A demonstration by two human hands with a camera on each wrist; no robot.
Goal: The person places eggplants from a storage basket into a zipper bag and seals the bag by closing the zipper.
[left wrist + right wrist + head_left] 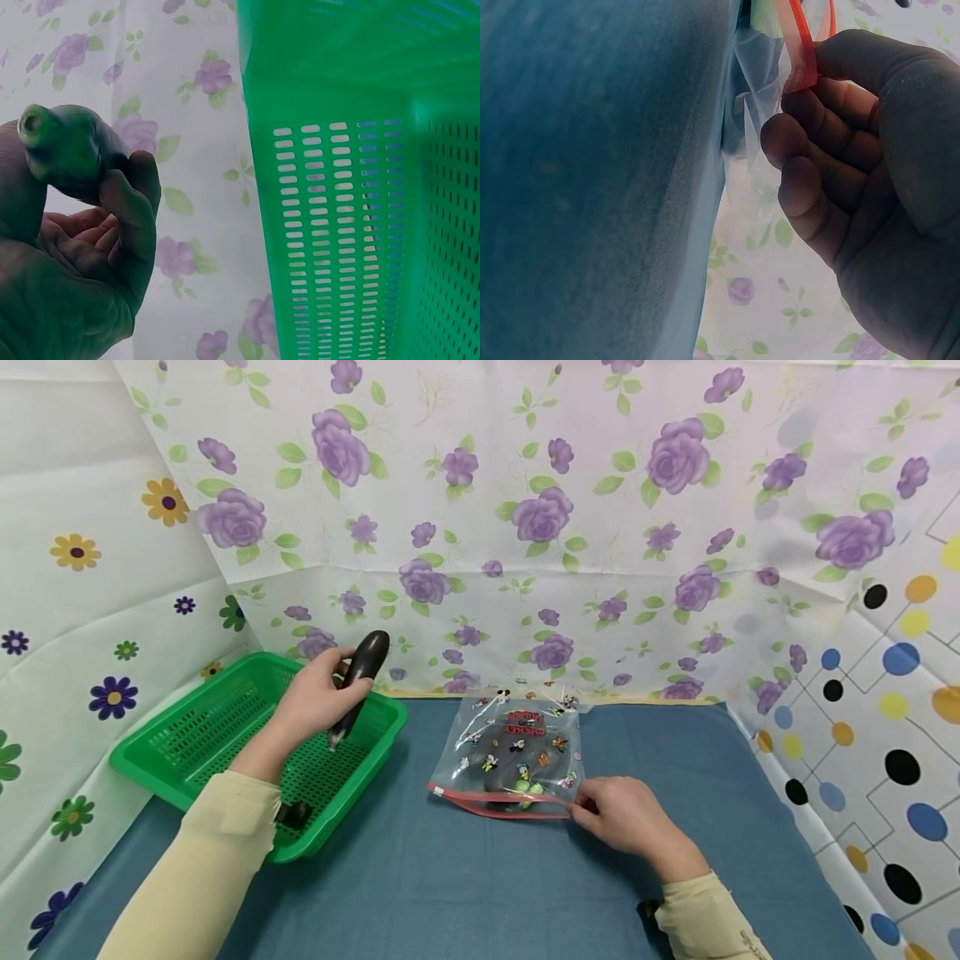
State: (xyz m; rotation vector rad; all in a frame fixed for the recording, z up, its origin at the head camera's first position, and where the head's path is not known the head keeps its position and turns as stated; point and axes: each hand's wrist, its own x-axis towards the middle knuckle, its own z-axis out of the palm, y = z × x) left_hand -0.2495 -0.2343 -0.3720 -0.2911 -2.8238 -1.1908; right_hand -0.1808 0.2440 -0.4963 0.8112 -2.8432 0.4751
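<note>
My left hand (315, 697) grips a dark, glossy eggplant (369, 656) above the right part of the green basket (390, 718). In the left wrist view the eggplant's stem end (66, 146) points at the camera, with thumb and fingers curled around it. A clear zip bag (487, 760) with cartoon prints and a red zip edge lies on the table. Its near right corner is pinched by my right hand (622, 814); the right wrist view shows the red strip (801, 52) between thumb and forefinger. Something dark and something light green show through the bag, their kinds unclear.
The perforated basket stands at the table's left, by the flower-printed cloth wall. A blue cloth (465, 885) covers the table. Purple-flower sheeting (480, 610) hangs along the back, and dotted sheeting (885, 735) stands at the right.
</note>
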